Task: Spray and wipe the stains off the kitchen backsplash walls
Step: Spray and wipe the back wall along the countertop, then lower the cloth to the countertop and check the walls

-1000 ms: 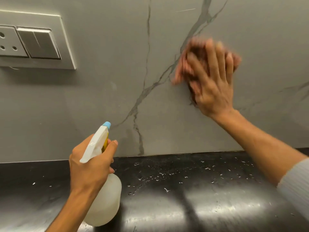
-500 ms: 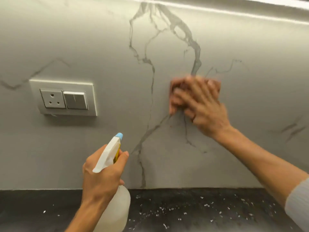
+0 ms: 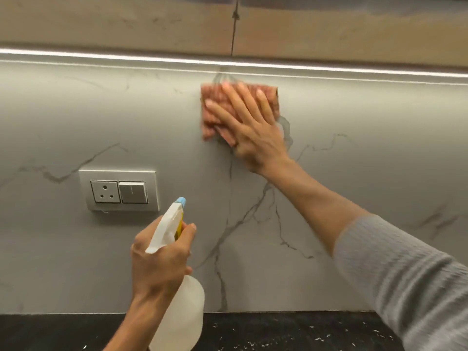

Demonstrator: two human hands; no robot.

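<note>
The grey marble-look backsplash with dark veins fills most of the view. My right hand lies flat with straight spread fingers on a reddish-pink cloth, pressing it to the wall just under the light strip. My left hand grips the neck of a white spray bottle low in the middle. The bottle's blue-tipped nozzle points up toward the wall, with a finger by the yellow trigger.
A grey socket and switch plate sits on the wall left of the bottle. A lit strip runs under the wooden cabinets above. The black speckled countertop meets the wall at the bottom.
My right hand has slid the cloth up the wall to just below the light strip. The view has tilted upward, so less counter shows. My left hand keeps holding the bottle.
</note>
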